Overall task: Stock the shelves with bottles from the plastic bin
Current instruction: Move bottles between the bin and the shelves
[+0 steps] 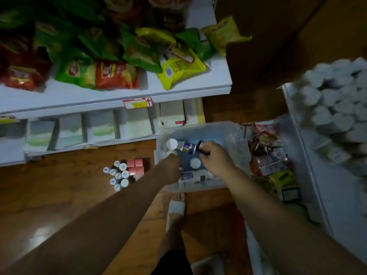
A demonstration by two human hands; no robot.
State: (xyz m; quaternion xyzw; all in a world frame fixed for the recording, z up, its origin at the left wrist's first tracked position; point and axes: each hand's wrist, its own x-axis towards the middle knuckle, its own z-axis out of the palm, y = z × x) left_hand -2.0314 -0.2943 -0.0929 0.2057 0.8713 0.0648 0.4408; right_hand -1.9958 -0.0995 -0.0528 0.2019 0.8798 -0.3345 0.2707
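1. Far left, a white upper shelf (79,98) carries a heap of snack bags (111,76) in green, red, orange and yellow. A price tag (138,103) is clipped to its front edge.
2. Below it, the lower shelf (12,153) holds a row of pale flat boxes (101,126) standing side by side.
3. On the wooden floor (49,195) just near of that shelf stands a tight cluster of white-capped bottles (119,175), upright, with pink boxes (136,165) touching it on the right.
4. The left hand (171,161) reaches down into the near-left corner of the plastic bin (198,126). Its fingers are lost in shadow, so I cannot tell how far open it is or whether it holds anything.
5. The clear bin sits on the floor right of the cluster. Inside are several bottles, white caps showing, and a blue-labelled bottle (188,148) lying on its side.
6. The right hand (216,155) is inside the bin, fingers curled round a dark bottle (203,147) that lies just beside the blue-labelled one.
7. Near of the bin, a foot (176,207) in a white sandal stands on the floor.
8. Right of the bin lies a jumble of packets (268,157).
9. Far right, a white shelf unit (317,175) carries a stack of white tubs (337,108), blurred.
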